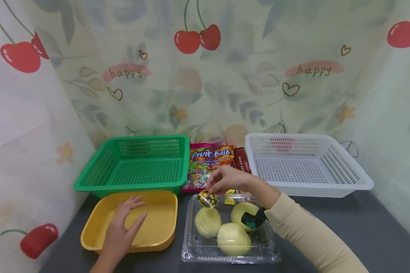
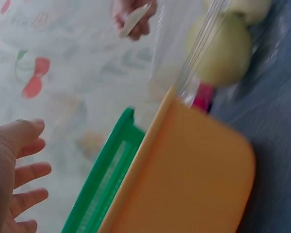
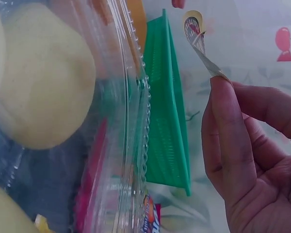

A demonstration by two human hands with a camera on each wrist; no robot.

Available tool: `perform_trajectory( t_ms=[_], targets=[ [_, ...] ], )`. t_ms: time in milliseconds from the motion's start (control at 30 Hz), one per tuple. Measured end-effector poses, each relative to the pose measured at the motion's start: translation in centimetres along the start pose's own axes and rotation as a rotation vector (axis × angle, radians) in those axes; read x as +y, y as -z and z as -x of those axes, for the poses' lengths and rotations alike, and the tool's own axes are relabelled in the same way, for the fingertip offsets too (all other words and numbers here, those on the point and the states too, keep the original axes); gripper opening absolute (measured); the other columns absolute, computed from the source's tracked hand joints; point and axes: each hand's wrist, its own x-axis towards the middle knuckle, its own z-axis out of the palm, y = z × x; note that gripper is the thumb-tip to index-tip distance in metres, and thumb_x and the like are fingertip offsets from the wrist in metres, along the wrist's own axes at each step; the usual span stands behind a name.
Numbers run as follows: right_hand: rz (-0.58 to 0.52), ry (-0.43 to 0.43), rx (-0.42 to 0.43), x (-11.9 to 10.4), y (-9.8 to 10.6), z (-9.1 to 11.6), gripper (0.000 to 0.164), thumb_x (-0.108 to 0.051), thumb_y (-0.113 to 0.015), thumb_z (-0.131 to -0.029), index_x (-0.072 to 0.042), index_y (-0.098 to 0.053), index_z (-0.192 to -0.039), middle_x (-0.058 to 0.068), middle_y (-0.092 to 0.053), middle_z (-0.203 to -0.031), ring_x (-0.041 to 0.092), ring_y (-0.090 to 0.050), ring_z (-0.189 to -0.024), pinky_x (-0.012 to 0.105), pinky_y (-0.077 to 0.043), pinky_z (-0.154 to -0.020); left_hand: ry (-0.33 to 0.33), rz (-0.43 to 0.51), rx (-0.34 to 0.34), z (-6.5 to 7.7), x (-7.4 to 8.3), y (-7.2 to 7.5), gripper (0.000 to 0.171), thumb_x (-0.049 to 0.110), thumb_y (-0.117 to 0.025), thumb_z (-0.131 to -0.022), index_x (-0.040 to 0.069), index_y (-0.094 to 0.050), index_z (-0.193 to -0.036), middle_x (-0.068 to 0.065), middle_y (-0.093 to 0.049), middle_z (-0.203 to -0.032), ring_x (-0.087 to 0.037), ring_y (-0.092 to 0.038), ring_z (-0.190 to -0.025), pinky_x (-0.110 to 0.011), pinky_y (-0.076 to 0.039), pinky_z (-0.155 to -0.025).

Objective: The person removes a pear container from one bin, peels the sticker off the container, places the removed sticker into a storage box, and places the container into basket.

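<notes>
Between thumb and fingers my right hand (image 1: 227, 178) pinches a small printed label (image 1: 207, 198), held above the back left of a clear plastic box (image 1: 232, 259). In the right wrist view the label (image 3: 196, 41) looks thin and curled, with a pale back. Three pale green round fruits (image 1: 234, 239) sit in the box, and a yellow piece (image 1: 230, 197) shows near its back edge. Over the yellow basin (image 1: 157, 223), my left hand (image 1: 121, 225) has its fingers spread and holds nothing; the left wrist view shows these fingers (image 2: 31, 172) beside the basin's rim.
Behind the basin stands a green basket (image 1: 182, 163); a white basket (image 1: 365, 182) is at the back right. A colourful candy bag (image 1: 205, 159) and a dark red packet (image 1: 242, 161) lie between them. A printed curtain (image 1: 225, 76) hangs behind the dark table (image 1: 362, 227).
</notes>
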Motion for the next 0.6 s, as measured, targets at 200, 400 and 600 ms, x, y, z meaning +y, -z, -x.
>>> perform_trajectory(
  t_ms=[200, 400, 600],
  targets=[
    [0.009, 0.034, -0.010, -0.2, -0.6, -0.9, 0.011, -0.002, -0.062, -0.086, 0.005, -0.067, -0.093, 0.002, -0.067, -0.076, 0.012, -0.063, -0.064, 0.028, -0.057, -0.064, 0.101, -0.066, -0.017, 0.1, -1.2, 1.8, 0.022, 0.010, -0.068, -0.084, 0.006, -0.065, -0.105, -0.015, -0.058, -0.125, -0.012, -0.041, -0.129, -0.046, -0.031, -0.106],
    [-0.016, 0.030, -0.014, -0.8, -1.5, -1.5, 0.010, 0.001, -0.062, -0.085, 0.006, -0.065, -0.093, 0.002, -0.066, -0.075, 0.011, -0.063, -0.066, 0.032, -0.058, -0.070, 0.184, -0.072, 0.033, 0.3, -2.4, 3.8, 0.022, 0.008, -0.067, -0.084, 0.003, -0.064, -0.105, -0.020, -0.055, -0.128, -0.004, -0.036, -0.130, -0.051, -0.022, -0.112],
    [-0.018, 0.038, -0.022, -1.3, -2.0, -2.2, 0.011, 0.002, -0.062, -0.085, 0.006, -0.065, -0.094, 0.001, -0.065, -0.075, 0.011, -0.063, -0.065, 0.040, -0.057, -0.076, 0.326, -0.113, 0.066, 0.4, -4.0, 5.6, 0.026, 0.013, -0.065, -0.087, -0.001, -0.063, -0.110, -0.023, -0.052, -0.130, -0.040, -0.035, -0.132, -0.058, -0.010, -0.114]
  ],
)
